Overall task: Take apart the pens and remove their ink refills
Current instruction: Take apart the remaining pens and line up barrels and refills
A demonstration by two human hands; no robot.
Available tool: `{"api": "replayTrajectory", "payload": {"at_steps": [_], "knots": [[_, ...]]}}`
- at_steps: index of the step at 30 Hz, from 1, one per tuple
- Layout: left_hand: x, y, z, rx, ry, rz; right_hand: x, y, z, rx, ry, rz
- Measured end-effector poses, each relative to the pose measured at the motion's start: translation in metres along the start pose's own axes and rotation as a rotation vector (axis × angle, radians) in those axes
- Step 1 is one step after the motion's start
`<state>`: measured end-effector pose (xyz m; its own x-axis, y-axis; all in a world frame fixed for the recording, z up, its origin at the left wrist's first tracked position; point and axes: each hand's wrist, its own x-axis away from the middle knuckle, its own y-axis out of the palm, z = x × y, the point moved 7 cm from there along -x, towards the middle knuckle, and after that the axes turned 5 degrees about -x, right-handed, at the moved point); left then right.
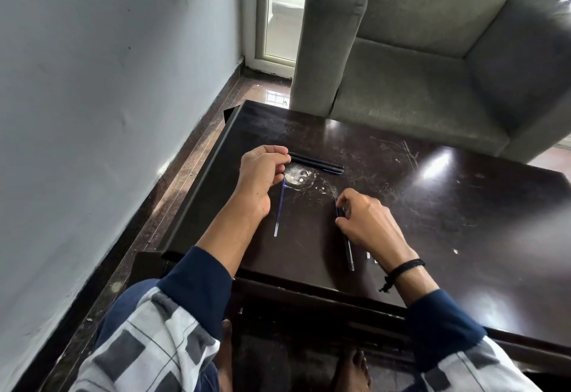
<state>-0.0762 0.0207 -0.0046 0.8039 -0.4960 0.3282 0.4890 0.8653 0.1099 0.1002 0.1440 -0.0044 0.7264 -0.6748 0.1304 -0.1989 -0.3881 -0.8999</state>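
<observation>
My left hand [261, 177] pinches the upper end of a thin clear ink refill [279, 209] with blue ink, which slants down toward me over the dark table [432, 206]. Its fingertips also touch the end of two black pens [318, 164] lying side by side further back. My right hand [367, 221] grips a black pen barrel [347, 243] near its top; the barrel's lower end points toward me and rests on the table.
A grey armchair [432, 67] stands right behind the table. A wall [108, 98] runs along the left. Small pale parts [370, 256] lie by my right wrist. My knees and bare feet are below the near table edge.
</observation>
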Motion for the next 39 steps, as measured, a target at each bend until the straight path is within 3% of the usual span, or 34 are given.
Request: {"api": "replayTrajectory", "payload": {"at_steps": [4,10,13,24,32,39], "knots": [[0.001,0.003,-0.002,-0.027,0.002,-0.021,0.001,0.003,-0.010,-0.090,0.014,0.029],[0.007,0.021,-0.016,-0.194,-0.099,-0.185,-0.001,0.013,-0.016,-0.773,0.169,0.051],[0.013,0.031,-0.022,-0.204,-0.129,-0.255,-0.001,0.017,-0.018,-0.924,0.179,0.048],[0.010,0.030,-0.020,-0.094,-0.103,-0.227,-0.006,0.025,-0.022,-0.972,0.062,0.024],[0.013,0.033,-0.018,-0.071,-0.069,-0.224,-0.003,0.014,-0.026,-0.452,0.020,0.095],[0.014,0.031,-0.010,-0.031,-0.033,-0.208,0.000,0.004,-0.034,-0.375,0.007,0.176]]}}
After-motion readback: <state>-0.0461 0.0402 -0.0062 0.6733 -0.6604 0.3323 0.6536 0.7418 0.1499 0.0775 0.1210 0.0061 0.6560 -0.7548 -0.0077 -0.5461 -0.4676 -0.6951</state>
